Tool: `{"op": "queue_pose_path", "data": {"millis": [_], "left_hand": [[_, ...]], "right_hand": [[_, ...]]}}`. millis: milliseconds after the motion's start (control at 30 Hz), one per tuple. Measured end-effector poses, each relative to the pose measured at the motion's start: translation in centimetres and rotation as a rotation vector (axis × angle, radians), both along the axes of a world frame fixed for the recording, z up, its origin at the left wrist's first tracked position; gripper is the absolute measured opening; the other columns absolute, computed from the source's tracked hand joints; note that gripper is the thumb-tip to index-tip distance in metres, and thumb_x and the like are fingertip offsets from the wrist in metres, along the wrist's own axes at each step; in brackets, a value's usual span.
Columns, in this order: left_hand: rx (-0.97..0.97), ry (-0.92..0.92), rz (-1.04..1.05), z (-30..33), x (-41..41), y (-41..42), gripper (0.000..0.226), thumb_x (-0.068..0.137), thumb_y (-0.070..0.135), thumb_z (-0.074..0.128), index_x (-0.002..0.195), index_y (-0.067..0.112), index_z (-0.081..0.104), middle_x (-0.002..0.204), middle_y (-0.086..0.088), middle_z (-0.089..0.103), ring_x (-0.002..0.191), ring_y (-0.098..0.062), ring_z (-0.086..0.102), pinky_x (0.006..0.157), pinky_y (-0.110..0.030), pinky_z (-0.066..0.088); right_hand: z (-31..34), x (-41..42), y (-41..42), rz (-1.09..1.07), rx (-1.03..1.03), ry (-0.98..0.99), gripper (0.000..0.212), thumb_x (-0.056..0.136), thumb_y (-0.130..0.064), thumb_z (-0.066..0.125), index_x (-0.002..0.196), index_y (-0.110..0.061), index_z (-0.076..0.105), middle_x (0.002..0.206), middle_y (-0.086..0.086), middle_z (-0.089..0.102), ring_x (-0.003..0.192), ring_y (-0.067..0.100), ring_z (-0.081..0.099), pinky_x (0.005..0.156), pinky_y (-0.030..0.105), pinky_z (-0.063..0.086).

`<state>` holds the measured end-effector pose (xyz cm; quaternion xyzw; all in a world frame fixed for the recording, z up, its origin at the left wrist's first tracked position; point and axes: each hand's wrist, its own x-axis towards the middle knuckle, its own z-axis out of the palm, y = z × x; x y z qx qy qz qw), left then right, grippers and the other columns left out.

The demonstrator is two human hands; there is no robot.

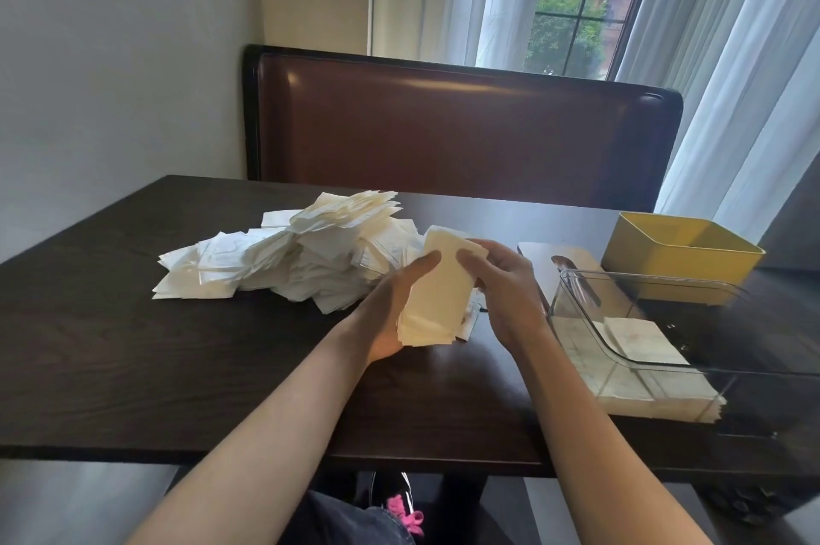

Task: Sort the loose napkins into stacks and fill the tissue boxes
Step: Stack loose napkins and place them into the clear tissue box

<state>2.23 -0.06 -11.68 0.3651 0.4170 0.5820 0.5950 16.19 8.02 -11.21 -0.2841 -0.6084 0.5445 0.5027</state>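
A big loose heap of white napkins (293, 254) lies on the dark table (177, 358), left of centre. Just right of the heap, both hands hold a squared stack of cream napkins (437, 296) above the table. My left hand (395, 305) cups the stack from the left with its thumb on top. From the right, my right hand (501, 282) grips the stack's far end with curled fingers. A clear plastic tissue box (577, 300) stands at the right with flat napkins (639, 338) inside. Behind it stands a yellow box (679, 260).
A dark lid or board (539, 254) lies flat between the hands and the yellow box. A brown padded bench back (443, 131) runs behind the table, with a curtained window above. The table's near edge crosses just above my lap.
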Motion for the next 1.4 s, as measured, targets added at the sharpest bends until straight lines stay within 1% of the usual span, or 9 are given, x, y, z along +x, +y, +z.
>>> {"op": "queue_pose_path", "data": {"millis": [233,400,500,567,700,967,1067,1200,1400], "left_hand": [[-0.051,-0.121,-0.016,-0.3,-0.4,0.1,0.04,0.104,0.029,0.047,0.138,0.009,0.055,0.12,-0.02,0.07,0.105,-0.038,0.07,0.088,-0.051,0.057],[0.06,-0.34,0.113,0.4,-1.4,-0.3,0.039,0.097,0.023,0.046,0.127,0.002,0.062,0.103,-0.019,0.071,0.081,-0.029,0.07,0.08,-0.044,0.059],[0.179,-0.467,0.124,0.1,-2.5,-1.0,0.052,0.094,0.027,0.048,0.14,0.002,0.054,0.12,-0.019,0.063,0.087,-0.026,0.068,0.088,-0.044,0.055],[0.188,-0.488,0.129,-0.2,-3.2,-1.3,0.058,0.093,0.029,0.05,0.145,0.002,0.048,0.125,-0.018,0.059,0.091,-0.026,0.067,0.091,-0.044,0.052],[0.134,-0.528,0.149,-0.3,-3.8,-2.0,0.045,0.094,0.027,0.048,0.129,0.002,0.062,0.118,-0.016,0.069,0.103,-0.03,0.069,0.101,-0.049,0.049],[0.153,-0.579,0.179,-0.9,-4.9,-2.1,0.049,0.089,0.028,0.054,0.131,0.005,0.056,0.108,-0.014,0.063,0.087,-0.026,0.062,0.084,-0.042,0.055],[0.121,-0.605,0.194,-0.8,-4.6,-2.3,0.036,0.091,0.027,0.051,0.118,0.006,0.058,0.095,-0.012,0.065,0.075,-0.025,0.061,0.072,-0.036,0.056],[0.088,-0.575,0.209,-1.0,-4.6,-2.3,0.037,0.091,0.028,0.054,0.119,0.006,0.059,0.094,-0.012,0.063,0.072,-0.024,0.061,0.076,-0.04,0.053],[0.123,-0.533,0.146,-1.3,-4.5,-2.0,0.044,0.091,0.031,0.058,0.127,0.007,0.055,0.1,-0.013,0.062,0.077,-0.023,0.061,0.08,-0.04,0.053]], "right_hand": [[-0.1,-0.2,-0.1,-0.072,0.03,-0.076,0.014,0.095,-0.015,0.062,0.106,-0.014,0.071,0.097,-0.001,0.071,0.075,0.005,0.062,0.061,0.012,0.048],[-0.7,-0.6,0.6,-0.219,0.092,-0.188,0.021,0.096,-0.017,0.062,0.115,-0.012,0.07,0.105,-0.002,0.069,0.087,0.004,0.061,0.075,0.015,0.05],[-1.1,-1.2,0.6,-0.215,0.19,-0.332,0.024,0.095,-0.019,0.063,0.117,-0.013,0.07,0.111,-0.004,0.069,0.096,0.007,0.063,0.09,0.026,0.052],[-1.1,-1.7,0.5,-0.214,0.215,-0.368,0.024,0.095,-0.02,0.063,0.118,-0.013,0.07,0.115,-0.003,0.07,0.095,0.007,0.063,0.087,0.022,0.051],[-0.2,-2.9,0.6,-0.202,0.28,-0.44,0.029,0.096,-0.022,0.062,0.123,-0.012,0.067,0.123,0.0,0.067,0.102,0.012,0.062,0.081,0.015,0.045],[1.4,-6.9,0.5,-0.076,0.11,-0.607,0.055,0.093,-0.034,0.065,0.141,-0.013,0.049,0.133,0.005,0.058,0.119,0.022,0.056,0.103,0.044,0.047],[1.4,-8.1,0.6,-0.145,0.149,-0.722,0.044,0.087,-0.034,0.071,0.123,-0.011,0.063,0.111,0.004,0.067,0.105,0.024,0.063,0.094,0.046,0.051],[1.6,-7.7,-0.1,-0.159,0.068,-0.593,0.014,0.082,-0.02,0.073,0.082,-0.007,0.07,0.079,0.007,0.067,0.078,0.025,0.067,0.073,0.04,0.056],[1.1,-3.6,-0.4,-0.22,-0.046,-0.442,0.015,0.079,-0.01,0.072,0.08,0.006,0.071,0.071,0.006,0.059,0.067,0.018,0.054,0.06,0.028,0.041]]}}
